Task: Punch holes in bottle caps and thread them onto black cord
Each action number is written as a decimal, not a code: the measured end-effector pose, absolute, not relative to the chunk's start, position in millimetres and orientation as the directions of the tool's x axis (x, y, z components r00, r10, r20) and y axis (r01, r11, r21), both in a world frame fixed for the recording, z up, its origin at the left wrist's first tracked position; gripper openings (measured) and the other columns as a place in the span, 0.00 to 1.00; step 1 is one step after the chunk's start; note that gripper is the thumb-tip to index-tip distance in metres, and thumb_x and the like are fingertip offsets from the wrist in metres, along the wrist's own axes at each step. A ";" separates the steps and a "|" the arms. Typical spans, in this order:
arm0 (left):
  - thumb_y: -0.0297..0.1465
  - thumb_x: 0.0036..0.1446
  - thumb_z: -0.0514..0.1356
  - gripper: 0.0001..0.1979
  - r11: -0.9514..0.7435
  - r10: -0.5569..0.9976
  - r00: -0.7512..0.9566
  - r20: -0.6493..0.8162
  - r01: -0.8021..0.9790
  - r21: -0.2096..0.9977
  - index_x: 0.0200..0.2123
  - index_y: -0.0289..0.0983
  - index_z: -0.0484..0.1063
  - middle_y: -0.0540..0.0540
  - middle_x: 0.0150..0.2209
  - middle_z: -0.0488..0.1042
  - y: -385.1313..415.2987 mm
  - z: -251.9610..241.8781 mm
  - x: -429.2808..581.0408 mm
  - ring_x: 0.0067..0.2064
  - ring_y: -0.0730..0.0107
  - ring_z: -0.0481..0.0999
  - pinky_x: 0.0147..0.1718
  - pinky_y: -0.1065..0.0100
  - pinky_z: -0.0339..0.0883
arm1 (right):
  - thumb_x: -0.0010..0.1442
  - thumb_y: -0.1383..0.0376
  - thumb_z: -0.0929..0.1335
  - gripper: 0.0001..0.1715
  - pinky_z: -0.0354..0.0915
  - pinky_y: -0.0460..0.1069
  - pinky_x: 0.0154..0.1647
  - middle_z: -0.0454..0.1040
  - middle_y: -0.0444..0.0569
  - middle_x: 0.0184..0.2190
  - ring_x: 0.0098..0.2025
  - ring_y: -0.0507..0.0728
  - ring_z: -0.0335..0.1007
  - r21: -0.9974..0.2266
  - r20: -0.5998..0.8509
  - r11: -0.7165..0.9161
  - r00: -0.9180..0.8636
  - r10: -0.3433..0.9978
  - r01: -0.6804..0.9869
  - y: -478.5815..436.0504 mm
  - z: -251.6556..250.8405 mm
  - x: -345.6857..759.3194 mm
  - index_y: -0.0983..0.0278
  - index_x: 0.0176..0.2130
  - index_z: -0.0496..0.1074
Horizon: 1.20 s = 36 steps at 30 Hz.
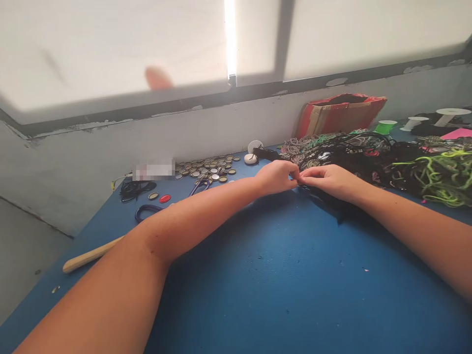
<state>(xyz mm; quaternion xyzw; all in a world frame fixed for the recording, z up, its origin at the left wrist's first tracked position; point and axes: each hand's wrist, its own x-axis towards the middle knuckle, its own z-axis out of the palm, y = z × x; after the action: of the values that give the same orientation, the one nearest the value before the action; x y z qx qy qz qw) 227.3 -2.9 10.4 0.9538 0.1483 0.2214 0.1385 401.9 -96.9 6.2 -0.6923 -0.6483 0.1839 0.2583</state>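
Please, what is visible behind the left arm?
Bottle caps, black cord, a red oval piece, blue handles and a wooden stick show. The arm covers the stick's other end and parts of the handles.

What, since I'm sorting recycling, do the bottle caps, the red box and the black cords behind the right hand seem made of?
Bottle caps: probably metal, some shiny, with crimped rims.
Red box: likely cardboard, matte, with brown showing along its edges.
Black cords: perhaps textile, dull, thin and limp; exact fibre unclear.

No legible text, no readable labels, brands, numbers or signs
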 end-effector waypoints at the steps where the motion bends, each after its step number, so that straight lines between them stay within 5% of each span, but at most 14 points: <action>1: 0.29 0.51 0.57 0.10 -0.923 0.337 0.862 0.380 0.222 0.315 0.36 0.36 0.77 0.49 0.38 0.77 -2.8 10.2 226.9 0.37 0.71 0.73 0.31 0.72 0.62 | 0.59 0.54 0.67 0.14 0.63 0.52 0.41 0.76 0.43 0.34 0.38 0.56 0.71 -0.595 0.074 -0.024 0.085 0.994 0.804 -96.7 5.5 402.3 0.61 0.36 0.76; 9: 0.26 0.51 0.57 0.09 -0.978 0.208 0.926 0.316 0.186 0.097 0.34 0.37 0.76 0.47 0.40 0.75 -2.7 12.7 219.4 0.37 0.68 0.74 0.31 0.69 0.60 | 0.63 0.56 0.66 0.14 0.67 0.56 0.48 0.74 0.48 0.44 0.45 0.56 0.70 -0.613 0.089 -0.023 0.097 0.991 0.790 -93.9 0.7 402.1 0.65 0.39 0.72; 15: 0.25 0.54 0.54 0.11 -0.987 0.144 0.954 0.264 0.159 -0.036 0.37 0.38 0.75 0.47 0.42 0.75 -4.6 12.6 215.9 0.39 0.66 0.75 0.30 0.68 0.60 | 0.62 0.55 0.67 0.16 0.68 0.55 0.45 0.75 0.47 0.39 0.40 0.55 0.72 -0.585 0.102 0.021 0.047 0.994 0.811 -95.2 0.4 397.5 0.65 0.42 0.72; 36: 0.25 0.53 0.54 0.11 -0.989 0.074 0.975 0.208 0.098 -0.109 0.35 0.38 0.75 0.48 0.42 0.76 -14.5 17.6 208.0 0.39 0.67 0.75 0.29 0.68 0.57 | 0.63 0.57 0.67 0.15 0.66 0.59 0.50 0.72 0.50 0.48 0.49 0.58 0.68 -0.296 0.262 0.122 -0.042 0.964 0.947 -73.4 -15.5 401.7 0.64 0.45 0.71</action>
<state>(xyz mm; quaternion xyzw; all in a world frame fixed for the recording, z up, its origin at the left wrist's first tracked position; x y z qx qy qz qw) 208.0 -14.5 17.6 0.9920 0.0433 0.1024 -0.0592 401.7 -73.4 -15.5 -0.6624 -0.7215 0.0209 0.2009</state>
